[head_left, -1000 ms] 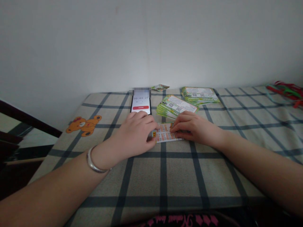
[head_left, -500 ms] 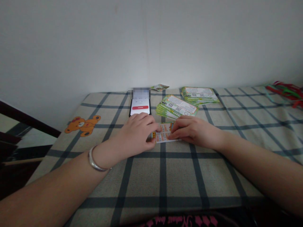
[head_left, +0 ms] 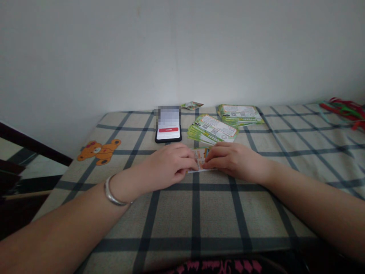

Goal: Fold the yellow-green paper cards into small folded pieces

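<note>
Right, field read: your left hand (head_left: 168,163), a smooth silver bangle (head_left: 113,192) on its wrist, is curled and grasping the left end of a flat orange-and-white printed paper card (head_left: 200,159). Your right hand (head_left: 234,161) is curled as well, grasping the card's right end, with its fingers almost meeting those of the left. Your fingers cover most of the card, which lies low on a cream cloth with dark grey checks (head_left: 171,224), between your hands.

Just past your right fingers sits a fanned stack of green-bordered printed cards (head_left: 212,129), with a second green-bordered stack (head_left: 239,114) behind it. Left of them lies a black smartphone (head_left: 168,134), its white screen showing a red bar, its upper part blurred. Farther back, a small green packet (head_left: 192,105) rests near the wall. Off to the right lies a tangle of red and green ribbons (head_left: 343,112).
</note>
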Motion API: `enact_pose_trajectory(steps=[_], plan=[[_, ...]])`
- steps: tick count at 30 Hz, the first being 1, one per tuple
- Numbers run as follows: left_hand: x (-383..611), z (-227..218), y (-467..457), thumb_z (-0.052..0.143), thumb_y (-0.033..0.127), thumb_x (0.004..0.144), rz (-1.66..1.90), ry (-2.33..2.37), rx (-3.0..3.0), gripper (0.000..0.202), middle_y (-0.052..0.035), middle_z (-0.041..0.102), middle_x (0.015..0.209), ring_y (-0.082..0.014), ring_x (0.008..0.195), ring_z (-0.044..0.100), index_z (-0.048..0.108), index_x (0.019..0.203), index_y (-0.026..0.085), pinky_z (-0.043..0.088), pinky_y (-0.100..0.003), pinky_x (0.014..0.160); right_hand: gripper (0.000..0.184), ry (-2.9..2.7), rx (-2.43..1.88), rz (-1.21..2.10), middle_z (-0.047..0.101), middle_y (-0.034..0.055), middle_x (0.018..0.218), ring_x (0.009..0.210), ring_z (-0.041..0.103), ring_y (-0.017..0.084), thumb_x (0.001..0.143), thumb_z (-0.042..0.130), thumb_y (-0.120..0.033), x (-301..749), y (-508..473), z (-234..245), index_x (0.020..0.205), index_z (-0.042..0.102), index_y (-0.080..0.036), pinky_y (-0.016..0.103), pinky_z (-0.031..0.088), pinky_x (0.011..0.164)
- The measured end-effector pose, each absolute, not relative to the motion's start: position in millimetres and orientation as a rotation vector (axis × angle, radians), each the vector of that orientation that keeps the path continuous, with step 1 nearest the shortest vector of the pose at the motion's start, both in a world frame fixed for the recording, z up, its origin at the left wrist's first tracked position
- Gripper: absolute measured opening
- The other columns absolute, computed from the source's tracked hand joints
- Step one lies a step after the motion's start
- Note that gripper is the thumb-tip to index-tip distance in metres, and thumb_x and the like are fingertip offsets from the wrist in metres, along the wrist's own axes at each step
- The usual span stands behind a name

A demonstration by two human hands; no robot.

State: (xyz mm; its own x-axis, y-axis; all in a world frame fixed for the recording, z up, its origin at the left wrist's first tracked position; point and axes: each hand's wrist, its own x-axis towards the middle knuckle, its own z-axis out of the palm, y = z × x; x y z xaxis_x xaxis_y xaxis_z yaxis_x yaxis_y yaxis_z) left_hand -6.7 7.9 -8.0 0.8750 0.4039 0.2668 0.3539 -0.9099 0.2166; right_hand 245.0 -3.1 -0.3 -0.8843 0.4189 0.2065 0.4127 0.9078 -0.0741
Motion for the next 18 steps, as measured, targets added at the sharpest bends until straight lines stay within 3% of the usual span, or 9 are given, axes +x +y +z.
enact_pose_trajectory(steps=[4,11,18], plan=[[-7.9,-6.1,7.4,0.053,0.004,0.085,0.433,0.548,2.855,0.029,-0.0018,0.067,0.105,-0.0186,0.105,0.055,0.070,0.101,0.022,0.045,-0.036,0.095,0.026,-2.839,-0.620,0.053,0.067,0.0065,0.104,0.096,0.057,0.019,0.094,0.047,-0.016,245.5,-4.6,-1.5,0.111,0.067,-0.021,0.033,0.047,0.084],[-9.4,-6.3,4.5,0.052,0.007,0.089,0.329,0.570,2.942,0.029,-0.0028,0.065,0.108,-0.0197,0.108,0.053,0.067,0.109,0.021,0.045,-0.036,0.097,0.021,-2.787,-0.665,0.107,0.066,0.0060,0.100,0.095,0.057,0.019,0.094,0.052,-0.029,243.3,-6.6,-5.4,0.105,0.068,-0.020,0.033,0.046,0.085],[-7.1,-6.4,3.2,0.053,0.005,0.085,0.405,0.568,2.989,0.032,-0.0034,0.065,0.106,-0.0204,0.103,0.053,0.066,0.109,0.022,0.048,-0.036,0.091,0.022,-2.756,-0.706,0.120,0.065,0.0077,0.095,0.090,0.058,0.019,0.095,0.052,-0.029,242.0,-6.3,-6.8,0.101,0.071,-0.020,0.033,0.046,0.081]])
